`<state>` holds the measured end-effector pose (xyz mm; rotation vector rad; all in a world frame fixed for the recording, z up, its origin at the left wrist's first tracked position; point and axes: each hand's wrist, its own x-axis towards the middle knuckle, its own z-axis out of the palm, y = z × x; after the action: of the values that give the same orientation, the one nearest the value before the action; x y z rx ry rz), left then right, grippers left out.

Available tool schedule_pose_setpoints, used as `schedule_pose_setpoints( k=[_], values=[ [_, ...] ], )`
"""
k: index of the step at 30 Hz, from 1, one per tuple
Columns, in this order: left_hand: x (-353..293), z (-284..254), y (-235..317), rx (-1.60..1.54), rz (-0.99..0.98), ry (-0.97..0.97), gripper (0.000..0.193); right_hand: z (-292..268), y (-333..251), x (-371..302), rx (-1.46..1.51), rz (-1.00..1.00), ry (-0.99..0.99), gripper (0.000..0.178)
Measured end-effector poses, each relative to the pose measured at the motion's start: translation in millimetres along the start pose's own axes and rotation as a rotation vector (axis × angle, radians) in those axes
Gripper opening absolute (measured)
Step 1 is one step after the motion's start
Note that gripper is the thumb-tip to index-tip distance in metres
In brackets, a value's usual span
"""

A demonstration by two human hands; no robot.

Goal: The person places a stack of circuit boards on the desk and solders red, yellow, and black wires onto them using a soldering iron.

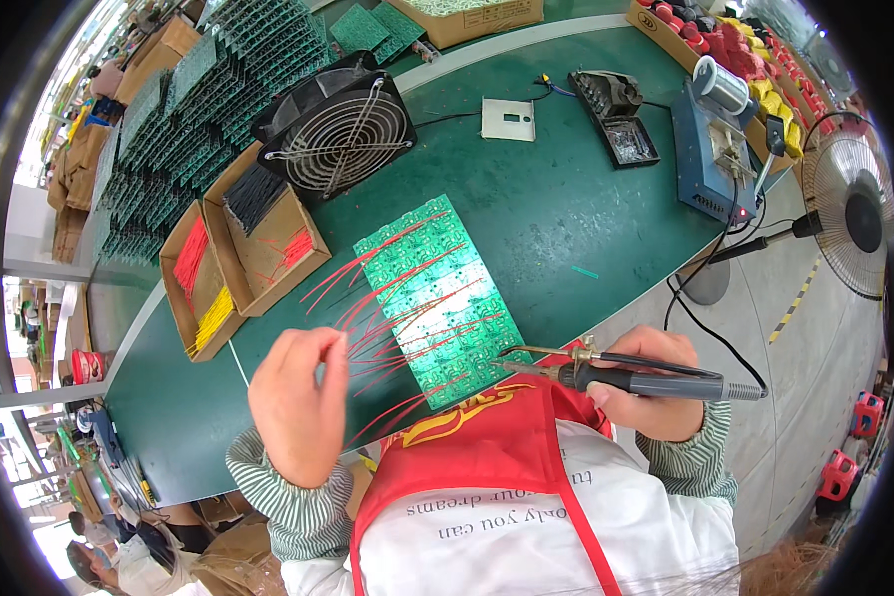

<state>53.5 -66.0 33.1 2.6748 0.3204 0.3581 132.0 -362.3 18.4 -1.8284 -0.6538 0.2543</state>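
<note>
Steadying the soldering iron (616, 378), gripped in the right hand (668, 419), suits work near the edge of the circuit board (442, 298) on the bench (556, 253); the left hand (296, 405) is pinched closed, whether empty I cannot tell.

Dark printed words (502, 521) run upside down in curved lines across the white shirt (497, 561), large yellow lettering (437, 427) sits on the red apron (517, 427), and small dark marks show on the far cardboard box (489, 20) and the upper-right carton (654, 32).
</note>
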Motion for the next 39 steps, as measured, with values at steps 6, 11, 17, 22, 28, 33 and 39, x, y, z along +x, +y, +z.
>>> schedule_pose_setpoints(
  k=[6, 11, 17, 22, 28, 33, 39],
  values=[
    [-9, 34, 34, -0.268, 0.236, -0.274, 0.009, -8, -1, -4, -0.048, 0.012, -0.016, 0.02],
    [-8, 54, 30, -0.338, 0.214, -0.341, 0.01, -6, 3, -4, -0.011, 0.008, -0.003, 0.019],
    [-6, 57, 31, -0.325, 0.213, -0.351, 0.011, -4, 4, 0, 0.002, 0.03, -0.013, 0.019],
    [-7, 58, 31, -0.31, 0.202, -0.371, 0.01, -6, 6, 2, -0.023, 0.03, -0.056, 0.02],
    [-7, 58, 32, -0.3, 0.207, -0.373, 0.01, -4, 5, 2, 0.003, 0.03, -0.013, 0.019],
    [-8, 57, 32, -0.299, 0.2, -0.369, 0.009, -8, 5, -1, 0.01, 0.024, 0.026, 0.019],
    [7, 21, 20, 0.079, 0.181, 0.091, 0.006, -15, 9, -8, -0.035, 0.036, 0.076, 0.021]
  ],
)
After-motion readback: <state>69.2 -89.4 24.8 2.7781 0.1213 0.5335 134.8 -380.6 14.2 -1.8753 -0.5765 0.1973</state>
